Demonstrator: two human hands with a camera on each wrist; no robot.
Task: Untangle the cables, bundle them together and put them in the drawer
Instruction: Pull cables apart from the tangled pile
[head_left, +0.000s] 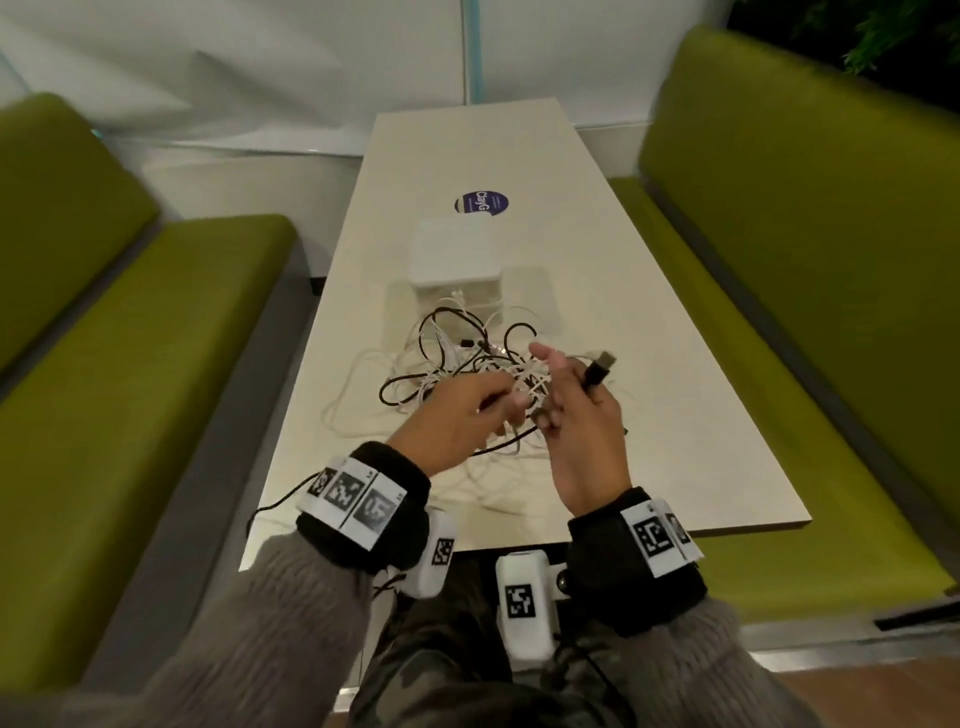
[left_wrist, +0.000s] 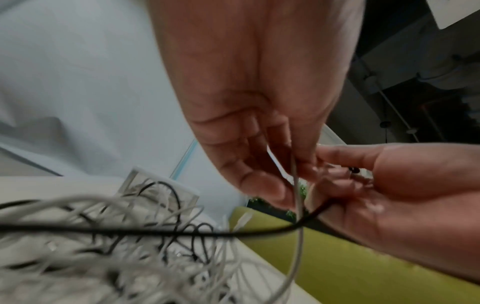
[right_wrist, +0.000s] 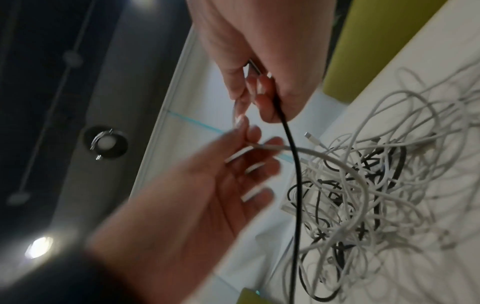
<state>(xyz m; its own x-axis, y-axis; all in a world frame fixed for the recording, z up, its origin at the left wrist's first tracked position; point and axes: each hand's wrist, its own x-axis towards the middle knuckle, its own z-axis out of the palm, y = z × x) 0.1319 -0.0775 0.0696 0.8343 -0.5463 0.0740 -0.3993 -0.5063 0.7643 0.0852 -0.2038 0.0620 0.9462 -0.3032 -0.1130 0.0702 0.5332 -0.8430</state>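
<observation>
A tangle of white and black cables (head_left: 467, 358) lies mid-table in front of a small white drawer box (head_left: 454, 260). My right hand (head_left: 558, 395) is raised over the tangle and grips a black cable (right_wrist: 293, 154), whose USB plug (head_left: 601, 364) sticks out above the hand. My left hand (head_left: 506, 402) is close beside it and pinches a white cable (left_wrist: 298, 226) between its fingertips. Both cables run down into the tangle (right_wrist: 363, 185). In the left wrist view the black cable (left_wrist: 155, 231) crosses the white one just below the hands. The drawer's front is hidden.
The cream table (head_left: 649, 415) is long and narrow, with green padded benches on the left (head_left: 130, 364) and right (head_left: 779, 260). A round dark sticker (head_left: 480, 202) lies behind the box. A thin black wire hangs off the table's near left corner.
</observation>
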